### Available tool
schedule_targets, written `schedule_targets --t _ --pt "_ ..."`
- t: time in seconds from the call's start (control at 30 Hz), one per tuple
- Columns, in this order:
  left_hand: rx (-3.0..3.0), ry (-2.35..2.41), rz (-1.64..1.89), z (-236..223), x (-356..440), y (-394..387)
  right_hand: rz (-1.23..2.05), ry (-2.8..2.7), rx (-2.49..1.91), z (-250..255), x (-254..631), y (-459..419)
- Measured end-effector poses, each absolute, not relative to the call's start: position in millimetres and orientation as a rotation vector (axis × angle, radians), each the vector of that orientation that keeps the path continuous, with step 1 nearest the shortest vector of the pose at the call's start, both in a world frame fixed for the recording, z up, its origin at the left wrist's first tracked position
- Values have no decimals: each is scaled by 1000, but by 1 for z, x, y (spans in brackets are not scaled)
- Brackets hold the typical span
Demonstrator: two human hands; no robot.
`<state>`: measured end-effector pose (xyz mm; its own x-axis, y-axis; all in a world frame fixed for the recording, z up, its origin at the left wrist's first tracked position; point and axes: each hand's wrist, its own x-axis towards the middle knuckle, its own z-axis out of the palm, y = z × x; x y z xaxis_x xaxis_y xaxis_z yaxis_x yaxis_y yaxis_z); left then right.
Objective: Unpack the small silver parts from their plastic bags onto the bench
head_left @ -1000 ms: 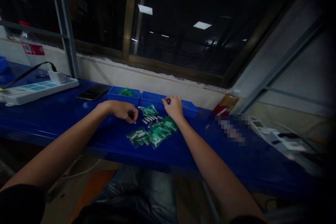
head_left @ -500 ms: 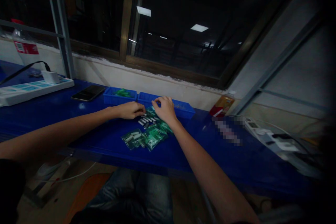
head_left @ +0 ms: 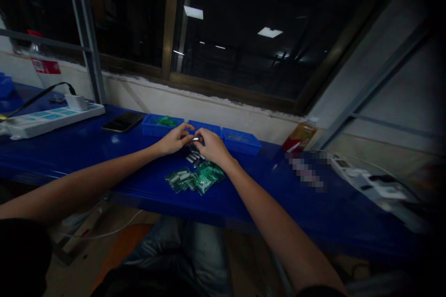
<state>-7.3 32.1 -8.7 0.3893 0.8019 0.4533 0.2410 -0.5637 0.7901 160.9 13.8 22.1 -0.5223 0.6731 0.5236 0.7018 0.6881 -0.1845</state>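
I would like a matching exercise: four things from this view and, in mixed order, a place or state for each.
1. red-capped bottle
2. smartphone
3. small silvery piece
4. greenish plastic packets

A. between the left hand and right hand
B. grouped on the blue table
C. behind the white power strip
D. lying beside a blue bin

Pairs: 1-C, 2-D, 3-A, 4-B

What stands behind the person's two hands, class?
Behind the close-set left hand and right hand is the middle blue bin of a row of three. Its back rim shows; the hands cover much of its front and inside, so any contents there cannot be seen.
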Motion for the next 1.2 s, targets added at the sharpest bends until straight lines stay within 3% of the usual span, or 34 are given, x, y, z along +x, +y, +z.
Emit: schedule_targets --t 0.2,0.47,0.9,1.2 --pt "2073 936 1162 -2 -10 30 -130 -2315 -1061 20 162 18" --pt "2594 1076 1153 16 -18 18 -91 -2273 -1014 17 163 23" --pt "2650 1222 1181 23 -19 15 -88 -2197 -957 22 163 18" --pt "2657 1076 1164 20 -20 16 -103 -2198 -957 24 162 17"
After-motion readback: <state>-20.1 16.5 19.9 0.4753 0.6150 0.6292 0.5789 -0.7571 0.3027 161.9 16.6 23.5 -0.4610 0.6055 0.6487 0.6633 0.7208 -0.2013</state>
